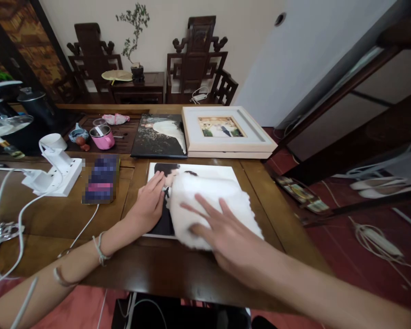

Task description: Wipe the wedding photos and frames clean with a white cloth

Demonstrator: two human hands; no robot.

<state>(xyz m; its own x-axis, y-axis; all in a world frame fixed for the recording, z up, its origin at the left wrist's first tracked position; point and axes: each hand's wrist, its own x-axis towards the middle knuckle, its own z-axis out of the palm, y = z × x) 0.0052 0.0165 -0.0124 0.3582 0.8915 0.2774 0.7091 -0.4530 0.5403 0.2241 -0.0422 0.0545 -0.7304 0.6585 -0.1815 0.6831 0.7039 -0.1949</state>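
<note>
A flat photo panel with a picture of people lies on the wooden table in front of me. My left hand rests on its left side, fingers stretched out and pressed flat. Over much of the panel spreads a fluffy white cloth. On top of that cloth lies my right hand, slightly blurred, its fingers spread and pushing down on the fabric. The cloth hides most of the picture, including its right part.
Behind the panel lie a dark photo panel and a pale wooden frame. To the left are a phone on a cable, a white power strip, a pink cup and a black kettle. The table's right edge slants nearby.
</note>
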